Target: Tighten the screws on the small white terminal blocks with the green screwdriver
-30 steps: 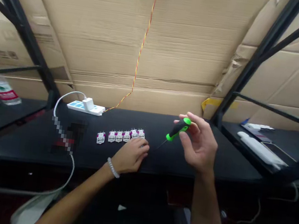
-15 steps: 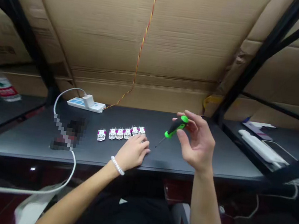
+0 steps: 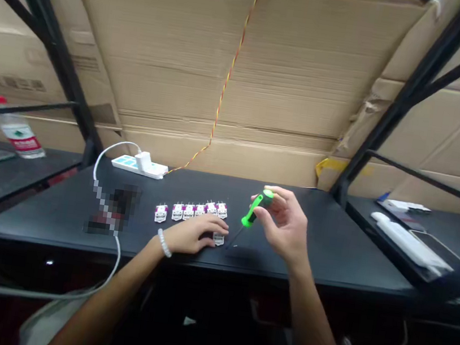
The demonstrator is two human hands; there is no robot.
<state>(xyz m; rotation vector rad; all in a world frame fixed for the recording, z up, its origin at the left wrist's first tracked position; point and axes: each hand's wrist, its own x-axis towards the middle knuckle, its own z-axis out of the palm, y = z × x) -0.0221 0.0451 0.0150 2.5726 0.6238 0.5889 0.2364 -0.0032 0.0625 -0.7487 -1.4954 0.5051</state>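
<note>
Head view: right hand [image 3: 286, 230] grips a green screwdriver [image 3: 254, 210], tip down just right of a white part [image 3: 219, 239] held in the left hand [image 3: 189, 235] fingertips on the table [image 3: 329, 255].

Green-black screwdriver [image 3: 255, 209] tilted (tip beside white part [image 3: 219, 239])

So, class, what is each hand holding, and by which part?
Right hand: green-and-black plastic screwdriver, by its handle. Left hand pins a small white-and-purple part from above.
</note>
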